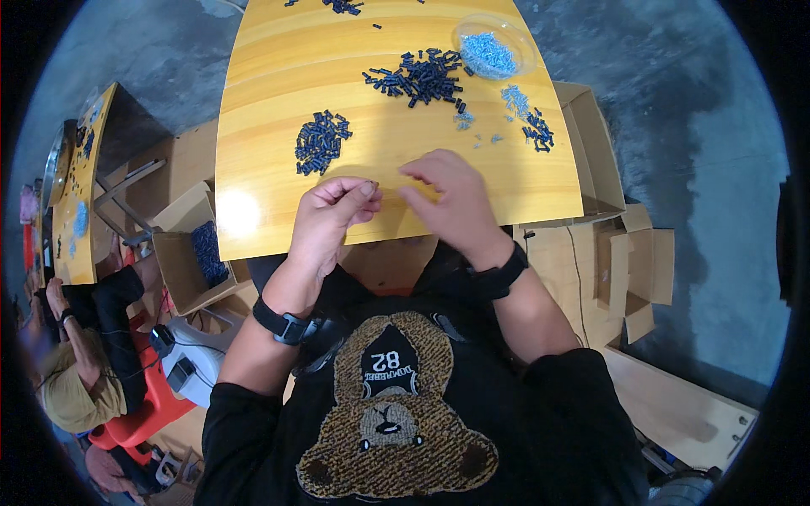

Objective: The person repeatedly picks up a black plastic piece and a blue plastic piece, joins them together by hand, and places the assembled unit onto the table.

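Note:
My left hand (333,215) is above the near part of the wooden table (278,93), its thumb and forefinger pinched together. A tiny dark piece shows at those fingertips, too small to make out fully. To its right, my right hand (456,202) hovers with thumb and fingers apart and nothing visible between them. Just beyond the left hand lies a heap of small black parts (322,142). A larger, looser heap of black parts (422,78) spreads farther back.
At the back right, a clear round dish (525,66) holds small light-blue pieces. Loose pale pieces (515,99) and more black parts (538,132) lie near the right edge. Cardboard boxes (591,152) flank the table. On the left, another person (76,371) sits at a second table (84,244).

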`<act>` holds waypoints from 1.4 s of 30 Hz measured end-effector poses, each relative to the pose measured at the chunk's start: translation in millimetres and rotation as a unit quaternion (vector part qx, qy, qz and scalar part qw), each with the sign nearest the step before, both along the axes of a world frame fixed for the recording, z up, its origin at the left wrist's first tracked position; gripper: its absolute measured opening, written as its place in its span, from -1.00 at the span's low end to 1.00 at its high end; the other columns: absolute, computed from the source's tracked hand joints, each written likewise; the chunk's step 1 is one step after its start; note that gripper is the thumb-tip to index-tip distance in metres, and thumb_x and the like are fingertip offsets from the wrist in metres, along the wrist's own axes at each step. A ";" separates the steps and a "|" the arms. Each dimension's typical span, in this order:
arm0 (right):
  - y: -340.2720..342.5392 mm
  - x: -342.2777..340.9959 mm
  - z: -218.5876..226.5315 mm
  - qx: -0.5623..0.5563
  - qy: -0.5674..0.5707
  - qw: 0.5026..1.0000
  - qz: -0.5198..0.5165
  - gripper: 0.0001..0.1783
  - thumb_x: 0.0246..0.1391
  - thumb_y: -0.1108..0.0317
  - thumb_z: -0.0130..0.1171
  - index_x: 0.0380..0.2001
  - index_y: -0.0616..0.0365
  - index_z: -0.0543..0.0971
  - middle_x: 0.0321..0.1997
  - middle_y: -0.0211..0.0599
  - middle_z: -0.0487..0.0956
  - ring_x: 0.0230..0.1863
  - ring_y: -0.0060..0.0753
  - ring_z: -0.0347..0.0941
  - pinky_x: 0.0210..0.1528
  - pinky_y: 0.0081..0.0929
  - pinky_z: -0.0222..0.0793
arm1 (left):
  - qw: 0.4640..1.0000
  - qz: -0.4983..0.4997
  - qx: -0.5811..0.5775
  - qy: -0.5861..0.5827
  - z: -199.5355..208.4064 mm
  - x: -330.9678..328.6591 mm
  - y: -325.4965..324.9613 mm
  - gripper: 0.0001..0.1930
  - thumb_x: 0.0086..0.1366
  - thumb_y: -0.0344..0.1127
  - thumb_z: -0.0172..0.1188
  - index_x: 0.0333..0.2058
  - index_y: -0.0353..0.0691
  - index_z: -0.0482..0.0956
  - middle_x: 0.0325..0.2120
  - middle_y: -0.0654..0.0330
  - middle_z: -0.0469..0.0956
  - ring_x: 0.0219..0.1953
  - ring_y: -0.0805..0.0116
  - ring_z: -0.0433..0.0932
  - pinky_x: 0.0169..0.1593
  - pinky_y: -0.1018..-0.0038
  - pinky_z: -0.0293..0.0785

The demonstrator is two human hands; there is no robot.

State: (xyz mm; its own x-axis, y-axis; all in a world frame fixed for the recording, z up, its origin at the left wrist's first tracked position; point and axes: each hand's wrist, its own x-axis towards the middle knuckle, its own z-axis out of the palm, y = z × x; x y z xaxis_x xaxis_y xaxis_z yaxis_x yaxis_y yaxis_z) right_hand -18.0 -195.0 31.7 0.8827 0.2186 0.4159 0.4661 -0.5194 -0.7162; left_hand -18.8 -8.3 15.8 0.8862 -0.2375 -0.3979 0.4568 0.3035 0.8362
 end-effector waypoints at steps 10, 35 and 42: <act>-84.3 20.9 -16.5 -0.018 0.063 0.979 -0.195 -0.86 -0.12 0.45 0.21 -0.46 0.31 0.57 -0.51 -0.17 0.52 -0.55 -0.41 0.43 -0.46 -0.56 0.35 | 0.997 -0.013 0.029 -0.065 -19.4 7.0 7.0 -0.86 0.26 -0.36 0.08 -0.27 -0.29 0.50 -0.37 0.20 0.55 -0.37 0.48 0.51 -0.28 0.58 0.45; 10.1 17.4 13.1 0.056 0.159 0.986 0.002 -0.90 -0.10 0.45 0.22 -0.47 0.26 0.57 -0.52 -0.32 0.51 -0.50 -0.58 0.39 -0.45 -0.64 0.29 | 0.989 -0.028 0.035 -0.140 -27.6 -0.9 15.1 -0.83 0.24 -0.45 0.09 -0.20 -0.36 0.49 -0.45 0.24 0.54 -0.45 0.55 0.49 -0.33 0.64 0.45; 33.5 11.8 -1.8 0.141 0.234 0.961 0.036 -0.90 -0.08 0.44 0.20 -0.46 0.26 0.58 -0.51 -0.34 0.51 -0.50 -0.60 0.39 -0.46 -0.65 0.28 | 0.989 -0.044 0.023 -0.142 -24.0 -3.0 16.7 -0.83 0.24 -0.43 0.11 -0.21 -0.36 0.51 -0.43 0.26 0.53 -0.45 0.59 0.45 -0.35 0.66 0.41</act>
